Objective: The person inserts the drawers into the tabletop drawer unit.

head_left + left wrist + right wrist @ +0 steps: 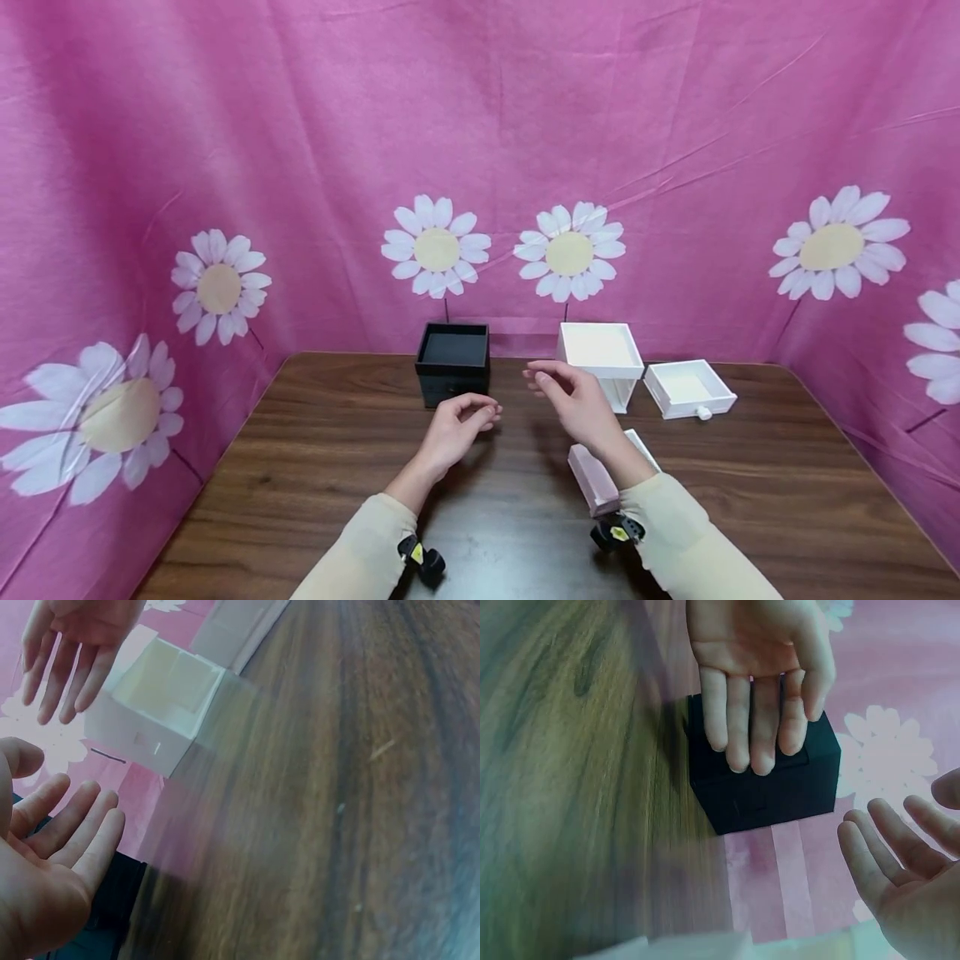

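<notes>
My left hand (456, 429) is in front of the black box (453, 385), its fingers relaxed and holding nothing. Its palm and loosely bent fingers also show in the left wrist view. To the right, my right hand (581, 404) hovers in front of the white box (600, 360), which has an open front; that hand holds nothing either. The two palms roughly face each other with a gap between them. In the right wrist view the left hand (754, 682) overlaps the black box (772, 795) from the camera's angle.
A white drawer (690, 392) with a round knob lies right of the white box. Beneath the right forearm is a mauve block-like object (594, 481), and a white piece (642, 450) partly hidden by the arm. Pink flowered cloth (495, 167) hangs behind the wooden table (337, 467).
</notes>
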The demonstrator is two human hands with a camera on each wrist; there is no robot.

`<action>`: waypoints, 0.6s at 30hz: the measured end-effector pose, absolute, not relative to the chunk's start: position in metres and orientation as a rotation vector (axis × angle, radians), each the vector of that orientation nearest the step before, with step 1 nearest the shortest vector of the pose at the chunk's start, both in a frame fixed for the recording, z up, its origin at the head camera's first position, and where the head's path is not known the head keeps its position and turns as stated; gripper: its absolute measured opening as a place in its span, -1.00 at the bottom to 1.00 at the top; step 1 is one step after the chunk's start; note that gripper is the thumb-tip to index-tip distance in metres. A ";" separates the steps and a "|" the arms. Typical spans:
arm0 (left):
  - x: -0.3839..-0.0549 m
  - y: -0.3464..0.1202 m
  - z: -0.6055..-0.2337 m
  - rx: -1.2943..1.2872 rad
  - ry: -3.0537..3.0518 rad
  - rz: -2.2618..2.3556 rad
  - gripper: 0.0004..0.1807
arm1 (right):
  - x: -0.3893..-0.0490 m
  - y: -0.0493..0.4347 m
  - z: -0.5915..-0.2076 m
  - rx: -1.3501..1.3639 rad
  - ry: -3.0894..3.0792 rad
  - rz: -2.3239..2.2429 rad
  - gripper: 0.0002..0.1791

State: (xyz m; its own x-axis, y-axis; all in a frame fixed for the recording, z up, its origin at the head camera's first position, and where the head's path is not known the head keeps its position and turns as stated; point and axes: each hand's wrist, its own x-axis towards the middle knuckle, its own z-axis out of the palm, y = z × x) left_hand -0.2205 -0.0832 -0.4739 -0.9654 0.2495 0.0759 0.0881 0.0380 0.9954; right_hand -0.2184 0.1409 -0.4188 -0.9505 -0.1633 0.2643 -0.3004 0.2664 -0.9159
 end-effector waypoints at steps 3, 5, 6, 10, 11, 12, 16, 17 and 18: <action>-0.221 -0.081 -0.476 0.365 2.179 2.052 -0.71 | -0.211 0.151 -0.415 0.441 -2.397 1.807 -0.66; -0.221 -0.080 -0.477 0.355 2.172 2.048 -0.71 | -0.207 0.157 -0.413 0.441 -2.401 1.813 -0.65; -0.221 -0.079 -0.477 0.362 2.175 2.046 -0.72 | -0.205 0.160 -0.413 0.444 -2.401 1.813 -0.65; -0.222 -0.075 -0.477 0.361 2.151 2.056 -0.72 | -0.199 0.172 -0.413 0.439 -2.392 1.796 -0.66; -0.222 -0.073 -0.476 0.360 2.144 2.059 -0.72 | -0.197 0.175 -0.413 0.437 -2.390 1.780 -0.66; -0.222 -0.071 -0.476 0.368 2.143 2.058 -0.72 | -0.196 0.177 -0.413 0.436 -2.388 1.766 -0.67; -0.224 -0.062 -0.474 0.359 2.114 2.046 -0.70 | -0.189 0.189 -0.415 0.418 -2.380 1.725 -0.68; -0.225 -0.060 -0.474 0.357 2.111 2.041 -0.69 | -0.187 0.191 -0.416 0.411 -2.380 1.724 -0.68; -0.226 -0.057 -0.474 0.357 2.111 2.034 -0.69 | -0.185 0.194 -0.417 0.409 -2.375 1.730 -0.68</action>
State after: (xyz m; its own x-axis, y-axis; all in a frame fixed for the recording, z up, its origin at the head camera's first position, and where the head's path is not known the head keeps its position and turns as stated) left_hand -0.2256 -0.0570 -0.4736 -0.9533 0.3004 0.0314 0.0424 0.0302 0.9986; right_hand -0.1847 0.1939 -0.4166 -0.9470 -0.1179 0.2989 -0.3207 0.2876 -0.9025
